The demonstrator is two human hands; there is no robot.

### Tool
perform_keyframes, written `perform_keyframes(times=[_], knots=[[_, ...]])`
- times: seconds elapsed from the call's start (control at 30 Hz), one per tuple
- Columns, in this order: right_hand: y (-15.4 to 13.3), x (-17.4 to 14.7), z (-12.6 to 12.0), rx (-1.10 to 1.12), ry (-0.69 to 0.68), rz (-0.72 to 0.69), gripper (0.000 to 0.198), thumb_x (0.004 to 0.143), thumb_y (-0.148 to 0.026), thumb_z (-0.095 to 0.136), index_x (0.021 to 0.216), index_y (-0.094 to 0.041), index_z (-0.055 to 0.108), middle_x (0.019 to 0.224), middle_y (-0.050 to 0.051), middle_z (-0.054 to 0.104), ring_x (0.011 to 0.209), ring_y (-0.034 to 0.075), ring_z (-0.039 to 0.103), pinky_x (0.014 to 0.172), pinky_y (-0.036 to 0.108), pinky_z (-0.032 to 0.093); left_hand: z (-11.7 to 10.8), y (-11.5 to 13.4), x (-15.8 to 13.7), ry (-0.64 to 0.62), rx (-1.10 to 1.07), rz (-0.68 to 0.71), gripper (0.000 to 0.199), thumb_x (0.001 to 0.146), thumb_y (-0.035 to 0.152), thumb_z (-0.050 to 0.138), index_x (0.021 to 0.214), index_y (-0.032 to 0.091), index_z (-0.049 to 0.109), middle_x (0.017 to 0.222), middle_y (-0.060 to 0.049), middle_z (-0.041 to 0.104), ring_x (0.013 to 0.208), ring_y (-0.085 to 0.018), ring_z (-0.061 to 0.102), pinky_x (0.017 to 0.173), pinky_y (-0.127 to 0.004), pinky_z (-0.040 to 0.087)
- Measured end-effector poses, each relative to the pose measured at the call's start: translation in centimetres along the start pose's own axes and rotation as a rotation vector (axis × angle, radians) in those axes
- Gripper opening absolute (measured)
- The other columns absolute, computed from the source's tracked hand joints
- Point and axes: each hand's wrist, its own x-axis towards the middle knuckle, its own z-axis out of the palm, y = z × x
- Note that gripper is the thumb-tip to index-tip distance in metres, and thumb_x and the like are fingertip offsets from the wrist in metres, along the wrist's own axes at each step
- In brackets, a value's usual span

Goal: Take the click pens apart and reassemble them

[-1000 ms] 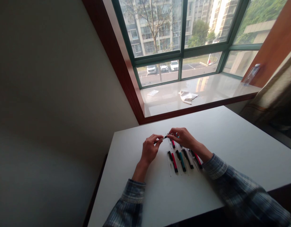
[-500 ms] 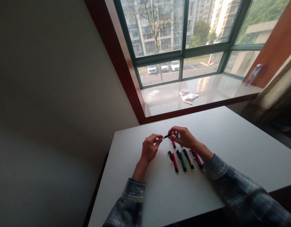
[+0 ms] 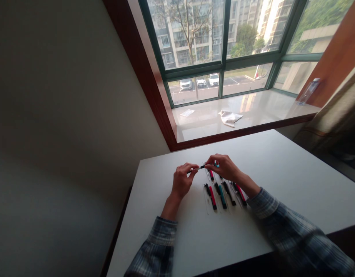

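Observation:
Between my two hands a slim black and white pen (image 3: 202, 167) is held nearly level above the table. My left hand (image 3: 183, 178) pinches its left end between thumb and fingers. The fingers of my right hand (image 3: 222, 166) are closed on its right end and hide the tip. Under and beside my right hand lie pen parts in rows: a red barrel (image 3: 213, 198), a teal barrel (image 3: 222, 197), a black one (image 3: 230, 195) and another red barrel (image 3: 240, 193), with black pieces and thin clear refills alongside. My right hand partly covers the farther row.
The white table (image 3: 171, 238) meets a wall at the left and a window sill (image 3: 200, 129) at the back. On the sill lie a crumpled cloth (image 3: 230, 118) and a paper slip (image 3: 187, 113). A clear bottle (image 3: 309, 91) stands at the right.
My right hand's fingertips have slid slightly left along the pen, so less of its black part shows. My left hand has barely moved.

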Motion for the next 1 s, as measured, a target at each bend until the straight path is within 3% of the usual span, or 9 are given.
perform_keyframes(times=[0.13,0.23,0.33,0.47,0.6,0.77,0.9,1.0], knots=[[0.0,0.0,0.2,0.094,0.037,0.063,0.022,0.095,-0.043,0.07,0.091,-0.022,0.074,0.083,0.003,0.075,0.071,0.017,0.065,0.067,0.031,0.05,-0.5,0.3,0.1,0.086,-0.09,0.019,0.01,0.093,0.032,0.07,0.098,0.026,0.076,0.102,-0.005,0.078,0.1,-0.024,0.072,0.098,-0.042,0.054],[-0.3,0.0,0.6,0.209,0.097,0.107,0.024,0.095,-0.045,0.069,0.093,-0.022,0.075,0.085,0.003,0.077,0.071,0.017,0.067,0.069,0.032,0.054,-0.9,0.4,0.2,0.209,-0.298,-0.026,0.027,0.094,0.044,0.068,0.112,0.024,0.073,0.121,-0.008,0.073,0.118,-0.028,0.066,0.104,-0.043,0.051],[-1.0,-0.1,1.4,0.287,0.11,0.117,0.027,0.093,-0.047,0.07,0.091,-0.021,0.074,0.086,0.003,0.077,0.069,0.016,0.066,0.068,0.031,0.055,-0.9,0.5,0.2,0.29,-0.54,-0.132,0.042,0.101,0.052,0.051,0.13,0.026,0.065,0.142,-0.01,0.063,0.126,-0.029,0.062,0.104,-0.044,0.05],[-1.7,-0.5,2.3,0.273,0.005,0.11,0.023,0.093,-0.044,0.071,0.092,-0.021,0.073,0.084,0.002,0.076,0.067,0.015,0.065,0.065,0.03,0.053,-0.6,0.4,0.2,0.338,-0.756,-0.195,0.049,0.103,0.057,0.041,0.142,0.03,0.056,0.155,-0.01,0.051,0.133,-0.031,0.058,0.106,-0.047,0.048],[-1.9,-0.7,2.5,0.107,-0.137,0.071,0.016,0.087,-0.037,0.079,0.085,-0.022,0.074,0.079,0.0,0.074,0.067,0.015,0.063,0.064,0.028,0.048,-0.8,0.2,0.3,0.368,-0.761,-0.205,0.05,0.102,0.055,0.047,0.147,0.035,0.049,0.158,-0.008,0.046,0.135,-0.03,0.055,0.107,-0.045,0.047],[-2.3,-0.7,2.2,0.092,0.021,0.181,0.023,0.093,-0.041,0.071,0.081,-0.021,0.073,0.072,0.0,0.072,0.062,0.015,0.061,0.062,0.027,0.045,-0.8,-0.7,0.5,0.485,-0.716,-0.368,0.049,0.096,0.052,0.06,0.138,0.03,0.051,0.144,-0.011,0.056,0.118,-0.024,0.066,0.096,-0.037,0.053],[-2.8,-0.7,2.7,0.121,0.037,0.192,0.031,0.095,-0.043,0.067,0.076,-0.019,0.069,0.068,0.0,0.07,0.057,0.013,0.058,0.057,0.025,0.043,0.1,-0.4,0.5,0.332,-0.699,-0.375,0.043,0.088,0.045,0.073,0.121,0.022,0.056,0.113,-0.008,0.068,0.083,-0.017,0.072,0.081,-0.034,0.057],[-3.2,-0.9,3.4,0.125,-0.023,0.129,0.033,0.095,-0.043,0.067,0.073,-0.019,0.065,0.065,-0.001,0.067,0.055,0.012,0.055,0.055,0.025,0.04,1.1,0.7,0.2,0.249,-0.642,-0.31,0.034,0.083,0.037,0.078,0.107,0.021,0.06,0.108,-0.007,0.069,0.087,-0.018,0.071,0.077,-0.031,0.058]])
